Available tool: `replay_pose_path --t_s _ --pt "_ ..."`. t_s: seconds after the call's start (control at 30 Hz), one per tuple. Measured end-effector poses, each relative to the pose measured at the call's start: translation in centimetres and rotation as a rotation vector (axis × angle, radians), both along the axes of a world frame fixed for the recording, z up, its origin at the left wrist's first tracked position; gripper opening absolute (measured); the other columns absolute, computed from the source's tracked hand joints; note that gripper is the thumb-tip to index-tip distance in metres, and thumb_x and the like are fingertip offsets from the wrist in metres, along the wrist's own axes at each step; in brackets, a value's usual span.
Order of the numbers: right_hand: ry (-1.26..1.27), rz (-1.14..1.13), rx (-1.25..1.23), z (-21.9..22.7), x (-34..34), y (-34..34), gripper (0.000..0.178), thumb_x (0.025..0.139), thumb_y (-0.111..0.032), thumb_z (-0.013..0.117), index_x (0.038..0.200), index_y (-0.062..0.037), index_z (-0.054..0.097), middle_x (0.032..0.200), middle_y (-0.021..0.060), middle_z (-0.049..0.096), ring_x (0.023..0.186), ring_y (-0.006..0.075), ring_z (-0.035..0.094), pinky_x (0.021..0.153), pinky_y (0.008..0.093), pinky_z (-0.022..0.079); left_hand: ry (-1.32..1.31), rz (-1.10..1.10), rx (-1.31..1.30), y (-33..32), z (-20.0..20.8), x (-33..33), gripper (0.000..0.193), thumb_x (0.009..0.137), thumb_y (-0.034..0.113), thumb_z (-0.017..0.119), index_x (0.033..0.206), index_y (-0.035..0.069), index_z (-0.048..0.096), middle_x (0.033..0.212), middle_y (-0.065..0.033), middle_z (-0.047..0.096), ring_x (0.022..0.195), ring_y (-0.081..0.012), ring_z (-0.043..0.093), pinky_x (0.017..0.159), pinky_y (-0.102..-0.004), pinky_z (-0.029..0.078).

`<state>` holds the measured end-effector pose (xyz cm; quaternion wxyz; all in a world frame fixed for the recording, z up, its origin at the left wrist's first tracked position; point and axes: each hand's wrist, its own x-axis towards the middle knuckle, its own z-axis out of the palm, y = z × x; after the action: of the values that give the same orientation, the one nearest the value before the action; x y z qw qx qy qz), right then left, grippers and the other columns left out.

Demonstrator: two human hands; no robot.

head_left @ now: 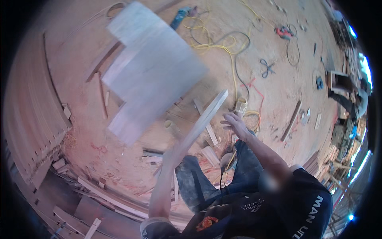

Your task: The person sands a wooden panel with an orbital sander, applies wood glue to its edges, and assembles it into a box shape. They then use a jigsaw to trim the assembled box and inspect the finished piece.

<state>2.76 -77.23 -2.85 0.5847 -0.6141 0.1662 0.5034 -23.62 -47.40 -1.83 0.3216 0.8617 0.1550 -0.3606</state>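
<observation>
My left hand, somewhat blurred, is closed around the lower end of a long, narrow wooden strip. The strip slants up and away to the right, its far end pointed. To the right of that tip, my right hand has its fingers apart and holds nothing. Just beyond those fingers stands a pale yellow cylindrical container; whether they touch it I cannot tell. Ahead and to the left of the strip is a large pale panel with a stepped left edge, blurred.
Yellow and dark cables tangle on the dusty ground near a teal power tool. A red power tool lies farther right. Stacked curved boards fill the left side. Offcuts lie by my legs. Another person bends at the far right.
</observation>
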Motion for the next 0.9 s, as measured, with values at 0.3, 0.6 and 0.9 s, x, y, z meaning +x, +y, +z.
replay_pose_path --t_s 0.3,0.6,0.9 --pt "0.198 -0.224 -0.057 -13.9 -3.5 22.7 0.098 0.102 -0.063 0.07 0.171 -0.0084 0.028 0.175 0.0143 0.027 0.15 0.0286 0.045 0.107 0.044 0.053 -0.085 0.31 0.129 3.9 -7.4 -13.6 0.068 0.098 0.052 0.072 0.146 0.007 0.053 0.106 -0.0247 0.074 0.086 -0.0469 0.076 0.071 -0.059 0.062" --pt "0.326 -0.549 0.387 -20.4 -5.5 32.5 0.091 0.104 -0.066 0.064 0.168 -0.0067 0.037 0.168 0.0124 0.047 0.153 0.0343 0.044 0.128 0.0525 0.035 -0.083 0.31 0.115 4.3 -18.4 -11.6 0.069 0.098 0.049 0.073 0.149 0.007 0.052 0.113 -0.0216 0.075 0.098 -0.043 0.076 0.088 -0.0556 0.06" --pt "0.443 -0.704 0.28 -18.7 -4.9 33.6 0.066 0.107 -0.053 0.068 0.156 -0.01 0.054 0.159 0.0098 0.058 0.145 0.0316 0.054 0.123 0.0509 0.043 -0.151 0.374 0.143 4.7 -20.8 -10.3 0.07 0.097 0.049 0.076 0.148 0.004 0.058 0.112 -0.0233 0.075 0.094 -0.046 0.075 0.082 -0.0561 0.06"
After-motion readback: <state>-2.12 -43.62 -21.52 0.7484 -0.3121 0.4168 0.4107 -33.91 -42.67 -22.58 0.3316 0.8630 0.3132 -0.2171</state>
